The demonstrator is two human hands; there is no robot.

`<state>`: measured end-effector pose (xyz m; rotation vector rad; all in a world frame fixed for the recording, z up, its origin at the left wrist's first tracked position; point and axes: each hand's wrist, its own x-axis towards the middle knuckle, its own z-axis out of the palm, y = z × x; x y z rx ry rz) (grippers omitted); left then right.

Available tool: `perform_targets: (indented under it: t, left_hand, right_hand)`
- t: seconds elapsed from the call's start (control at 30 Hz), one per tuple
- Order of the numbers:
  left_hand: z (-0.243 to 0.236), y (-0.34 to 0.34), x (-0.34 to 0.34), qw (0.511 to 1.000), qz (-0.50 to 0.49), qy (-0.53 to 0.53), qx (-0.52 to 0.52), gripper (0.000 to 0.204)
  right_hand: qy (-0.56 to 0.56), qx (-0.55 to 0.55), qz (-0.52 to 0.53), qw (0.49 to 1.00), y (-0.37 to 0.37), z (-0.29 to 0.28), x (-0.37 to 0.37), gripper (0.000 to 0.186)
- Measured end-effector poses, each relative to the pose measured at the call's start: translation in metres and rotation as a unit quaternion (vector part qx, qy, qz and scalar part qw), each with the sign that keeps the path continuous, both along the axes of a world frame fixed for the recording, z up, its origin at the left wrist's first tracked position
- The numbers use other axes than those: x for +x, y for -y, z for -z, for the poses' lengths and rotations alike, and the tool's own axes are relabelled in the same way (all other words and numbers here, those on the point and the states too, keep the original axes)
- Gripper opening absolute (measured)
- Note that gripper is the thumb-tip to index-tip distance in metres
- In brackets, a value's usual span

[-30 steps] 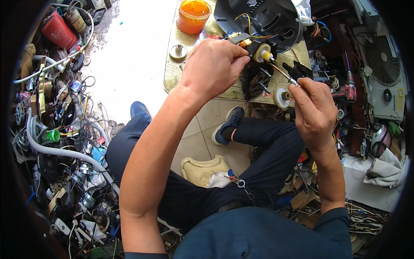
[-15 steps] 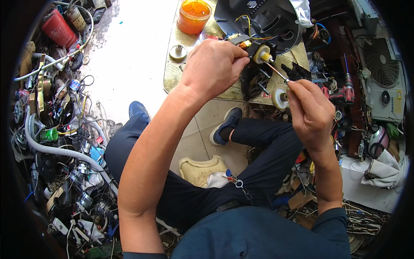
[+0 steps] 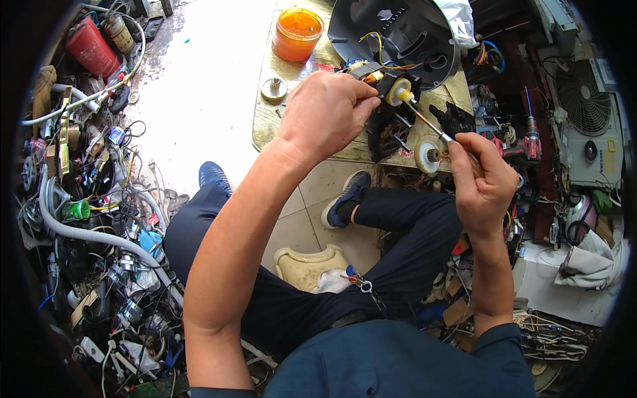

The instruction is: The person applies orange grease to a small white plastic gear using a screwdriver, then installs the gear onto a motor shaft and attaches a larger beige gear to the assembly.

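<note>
My left hand (image 3: 326, 114) pinches a black motor assembly (image 3: 379, 126) with copper windings on the worn board. My right hand (image 3: 482, 184) grips a slim screwdriver (image 3: 431, 125), its tip at the white gear with yellowish grease (image 3: 401, 91) on that assembly. A second white gear (image 3: 424, 156) sits just left of my right hand. Behind the assembly is a dark plastic housing (image 3: 411, 30) with thin yellow wires (image 3: 379, 46). A tub of orange grease (image 3: 297, 34) and a loose gear (image 3: 274, 89) stand on the board (image 3: 265, 126), left of the housing.
Heaped cables, motors and parts (image 3: 113, 278) crowd the left floor, with a red cylinder (image 3: 93, 50). At right are a cordless drill (image 3: 531, 142), a grey fan unit (image 3: 587, 99) and more scrap. My legs flank a cream plastic piece (image 3: 295, 262) below the board.
Both hands, the motor assembly and the screwdriver sit a little lower in the picture than earlier. My right hand has shifted slightly, with the screwdriver tip still at the greased gear.
</note>
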<state>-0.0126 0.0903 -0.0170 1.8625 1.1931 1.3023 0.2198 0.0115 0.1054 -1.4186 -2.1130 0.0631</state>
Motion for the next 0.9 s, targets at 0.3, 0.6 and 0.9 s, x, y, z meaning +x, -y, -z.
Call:
perform_targets:
  t: [0.3, 0.6, 0.9]
  left_hand:
    - [-0.002, 0.002, 0.000, 1.000, -0.003, 0.002, -0.010, 0.018]
    - [-0.003, 0.002, 0.000, 1.000, -0.001, -0.003, -0.009, 0.018]
    - [-0.002, 0.001, -0.001, 1.000, 0.000, -0.001, -0.001, 0.019]
  right_hand:
    - [0.113, 0.123, -0.115, 0.979, -0.008, -0.001, -0.001, 0.024]
    - [0.203, 0.192, -0.164, 0.946, -0.014, 0.013, 0.008, 0.030]
    - [0.232, 0.182, -0.177, 0.939, -0.007, 0.010, 0.014, 0.027]
